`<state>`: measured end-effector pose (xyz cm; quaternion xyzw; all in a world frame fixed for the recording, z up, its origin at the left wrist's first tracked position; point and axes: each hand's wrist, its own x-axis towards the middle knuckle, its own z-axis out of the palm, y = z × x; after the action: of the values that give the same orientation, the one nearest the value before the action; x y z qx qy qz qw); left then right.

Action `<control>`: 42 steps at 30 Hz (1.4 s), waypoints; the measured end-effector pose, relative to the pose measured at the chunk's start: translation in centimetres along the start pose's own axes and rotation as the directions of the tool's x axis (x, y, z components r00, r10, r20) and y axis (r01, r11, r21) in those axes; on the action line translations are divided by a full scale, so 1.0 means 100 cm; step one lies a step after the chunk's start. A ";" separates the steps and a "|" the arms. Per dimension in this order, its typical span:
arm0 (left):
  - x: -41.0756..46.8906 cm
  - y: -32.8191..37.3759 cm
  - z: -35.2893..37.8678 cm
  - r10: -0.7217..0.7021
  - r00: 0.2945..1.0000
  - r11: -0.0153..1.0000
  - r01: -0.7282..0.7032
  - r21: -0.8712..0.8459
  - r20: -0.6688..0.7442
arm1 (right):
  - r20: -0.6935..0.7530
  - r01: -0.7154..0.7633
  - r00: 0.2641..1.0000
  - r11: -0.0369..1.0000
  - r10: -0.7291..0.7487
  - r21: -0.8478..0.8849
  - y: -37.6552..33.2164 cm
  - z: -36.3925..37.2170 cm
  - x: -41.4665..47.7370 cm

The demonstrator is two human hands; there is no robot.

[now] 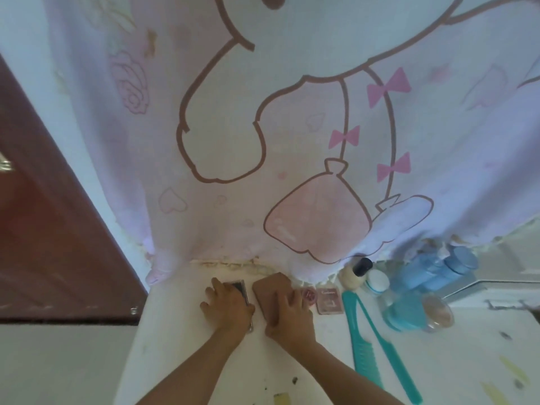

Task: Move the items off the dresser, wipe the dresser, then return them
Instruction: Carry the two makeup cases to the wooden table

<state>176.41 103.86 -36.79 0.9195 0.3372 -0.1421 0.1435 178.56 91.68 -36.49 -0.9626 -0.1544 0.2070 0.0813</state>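
White-topped dresser (181, 331) lies beneath your grips, where your left hand (228, 308) clasps a dark rectangular case with a silvery edge (238, 287) and your right hand (289, 317), just beside it, clutches a flat pinkish-brown pouch (268, 287), with a small round pink pot (308, 295) just beyond its fingers and two teal plastic combs (359, 331) further right.
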 end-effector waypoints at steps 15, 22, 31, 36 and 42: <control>-0.031 -0.013 -0.006 -0.112 0.993 0.990 0.109 -0.095 -0.030 | 0.071 0.090 0.993 0.996 -0.089 -0.005 -0.001 -0.003 -0.011; -0.073 -0.073 -0.024 -0.367 0.920 0.920 0.338 -0.198 -0.134 | 0.052 0.377 0.925 0.926 -0.376 -0.021 -0.044 -0.006 -0.032; -0.192 -0.190 -0.046 -0.686 0.702 0.705 0.576 -0.414 -0.191 | 0.004 0.826 0.558 0.554 -0.830 -0.100 -0.141 -0.002 -0.100; -0.270 -0.264 -0.072 -0.811 0.527 0.570 0.617 -0.543 -0.252 | 0.004 0.933 0.328 0.324 -0.945 -0.155 -0.217 -0.012 -0.173; -0.391 -0.358 -0.082 -0.900 0.322 0.436 0.625 -0.648 -0.295 | 0.058 0.979 0.148 0.137 -0.987 -0.154 -0.303 0.015 -0.300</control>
<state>125.48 110.33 -21.23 0.5721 0.7878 0.1859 0.1321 143.93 110.32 -19.99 -0.6368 -0.7579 0.0638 0.1262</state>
